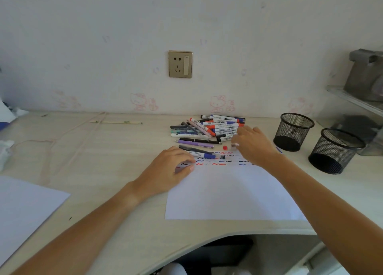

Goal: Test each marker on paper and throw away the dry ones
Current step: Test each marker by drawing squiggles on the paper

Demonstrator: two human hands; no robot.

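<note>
A pile of markers and pens point(209, 127) lies on the desk behind a white sheet of paper point(230, 194) whose top edge carries rows of short black, blue and red squiggles. My left hand point(172, 167) rests on the paper's top left corner with loosely curled fingers. A white marker with a blue band point(208, 155) and a dark pen lie just beyond its fingertips. My right hand point(255, 144) reaches over the right side of the pile with fingers spread, touching the markers. A small red cap point(225, 147) lies by its thumb.
Two black mesh pen cups point(293, 131) point(335, 150) stand at the right. A second white sheet point(22, 210) lies at the front left. A ruler point(116, 121) and a thin cord lie at the back. The desk's front edge curves inward below the paper.
</note>
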